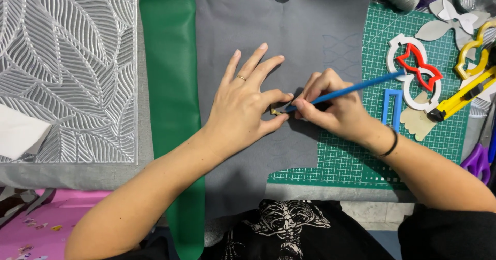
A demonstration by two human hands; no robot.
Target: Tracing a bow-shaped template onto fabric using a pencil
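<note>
Tracing a small template on sheet material, seen from the head camera. The left hand (243, 107), fingers spread and flat, presses on a grey sheet of leather-like material (268, 27) and pins a small tan template piece (275, 112) between thumb and forefinger; it grips nothing, only bears down. The right hand (330, 110) is closed in a writing grip on a slim blue pen (346, 90), whose tip meets the edge of the template just beside the left thumb. Faint traced outlines (341, 53) already show on the grey sheet above the right hand, so the step in hand appears to be one outline among several. The grey sheet lies over a green gridded cutting mat (439, 151) and beside a green strip of similar material (168, 84). On the mat, well apart from the hands, lie red, white, yellow and blue outline templates (416, 66) and a yellow utility knife (460, 97). Carrying the line onward calls for steady downward pressure from the left hand, so that the template does not slip.
</note>
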